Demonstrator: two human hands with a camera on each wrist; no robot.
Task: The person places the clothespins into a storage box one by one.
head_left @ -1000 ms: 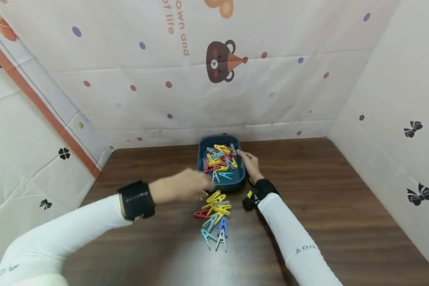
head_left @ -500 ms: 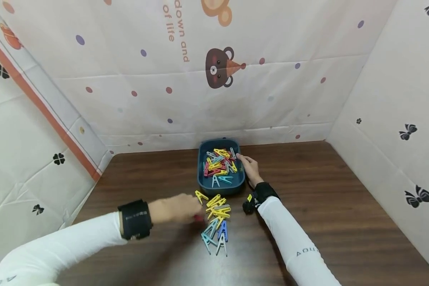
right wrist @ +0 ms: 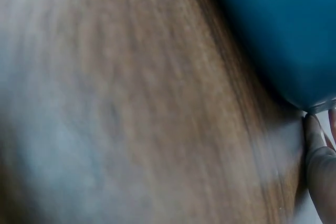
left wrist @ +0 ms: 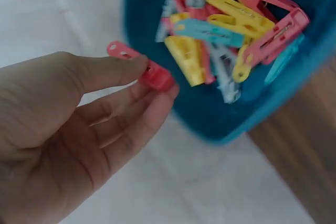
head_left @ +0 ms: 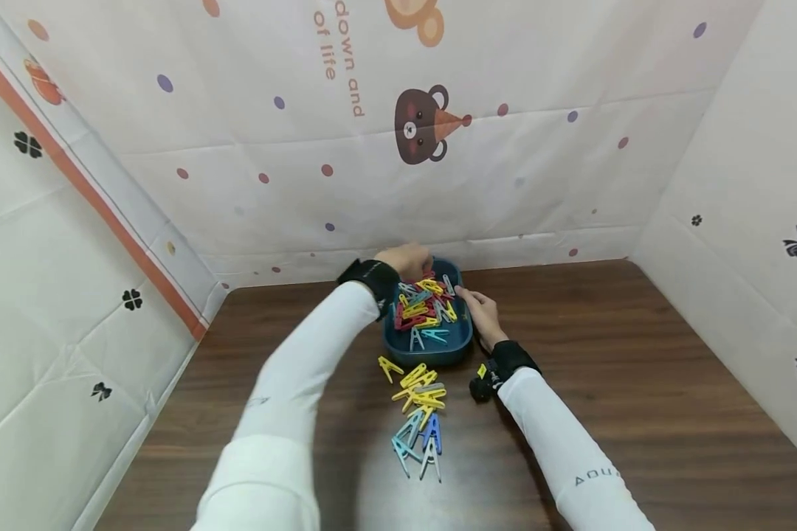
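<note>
**Red peg carried up to the blue tray**

While the left hand point(head_left: 408, 259) was low over the loose pile a second ago, it now hangs over the far rim of the blue tray point(head_left: 427, 352), arm stretched across the surface point(head_left: 637, 369). The left wrist view shows why: thumb and fingertips point(left wrist: 157, 98) pinch a red clothes peg point(left wrist: 142, 69), held just beside the tray's edge and not yet among the pegs inside. A red peg that lay at the near-left edge of the pile is gone from there, so the pick seems done and the peg is on its way into the tray.

The right hand point(head_left: 481, 311) has barely shifted; it holds the tray's right rim, fingers curled against the wall, which likely keeps the tray from sliding. Its own wrist view is blurred and shows only a fingertip point(right wrist: 314, 135) against the blue wall.

Inside the tray lie heaped pegs point(head_left: 425, 306), yellow, red, grey and teal. On the surface in front of it the loose pile point(head_left: 420, 409) remains, mostly yellow above, blue and pale ones below, with one yellow peg point(head_left: 390, 366) apart to the left. Printed sheets wall in the surface on three sides. Nothing blocks the drop except the heap itself.
</note>
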